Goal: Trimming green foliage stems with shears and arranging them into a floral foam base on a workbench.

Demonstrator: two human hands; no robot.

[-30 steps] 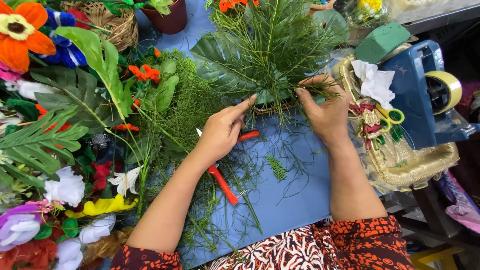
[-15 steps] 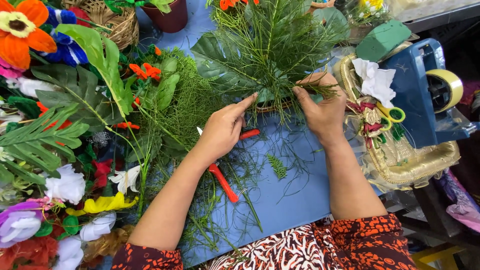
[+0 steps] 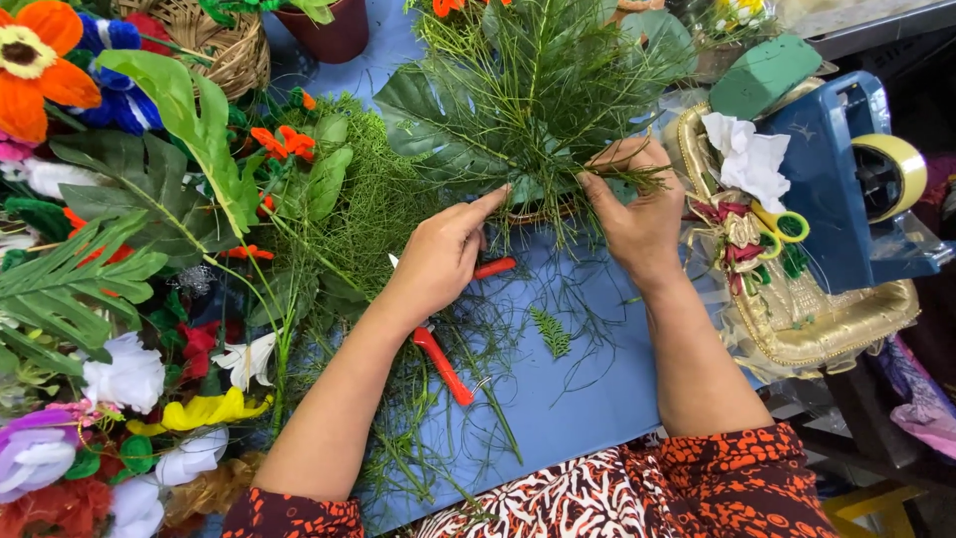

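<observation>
A leafy green arrangement [image 3: 533,95] of broad leaves and thin fern sprigs stands in a small basket at the top middle of the blue table [image 3: 588,399]. My right hand [image 3: 637,209] pinches a green sprig [image 3: 637,179] at the arrangement's right base. My left hand [image 3: 443,254] reaches in from the left, fingers extended and touching the stems at the base. Red-handled cutters [image 3: 448,349] lie on the table under my left wrist.
Artificial flowers and big leaves [image 3: 119,299] crowd the left side. A wicker basket [image 3: 224,50] and a dark pot [image 3: 334,30] stand at the back. At right are a gold tray [image 3: 827,319], green foam block [image 3: 762,75], blue tape dispenser [image 3: 846,169] and yellow-handled scissors [image 3: 782,224].
Both hands stay at the arrangement's base. My right hand has shifted slightly up and left with the sprig; my left fingers have stretched further toward the stems.
</observation>
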